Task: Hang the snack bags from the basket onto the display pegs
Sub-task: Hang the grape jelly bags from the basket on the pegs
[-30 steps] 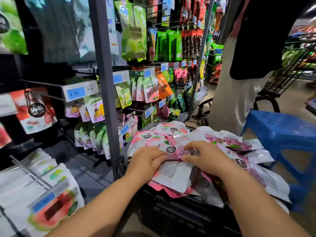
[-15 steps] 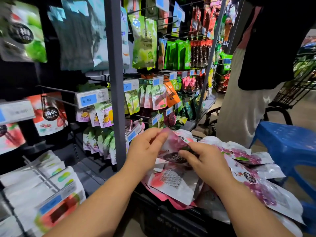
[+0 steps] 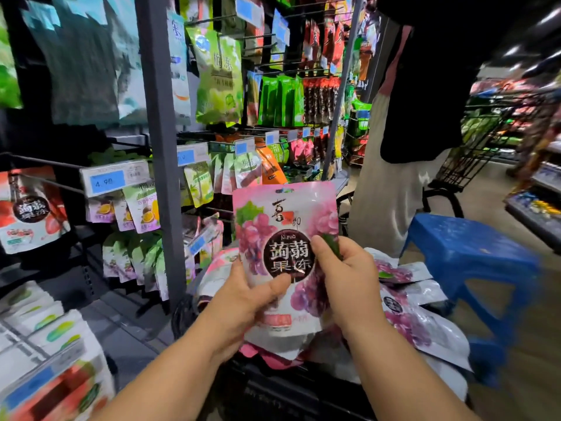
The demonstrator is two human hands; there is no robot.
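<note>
A pink grape snack bag with a dark round label stands upright in front of me, above the basket. My left hand grips its lower left side, thumb across the front. My right hand grips its right edge. The dark basket sits below my hands, heaped with more pink and white snack bags. Display pegs with hanging bags and blue price tags fill the rack to the left.
A grey rack upright rises just left of the held bag. A person in white trousers stands behind the basket. A blue plastic stool is at right, a wire cart beyond it. Stacked packs lie at lower left.
Both hands lifted one pink grape bag out of the heap and turned it upright, front facing me. The view has moved closer to the rack.
</note>
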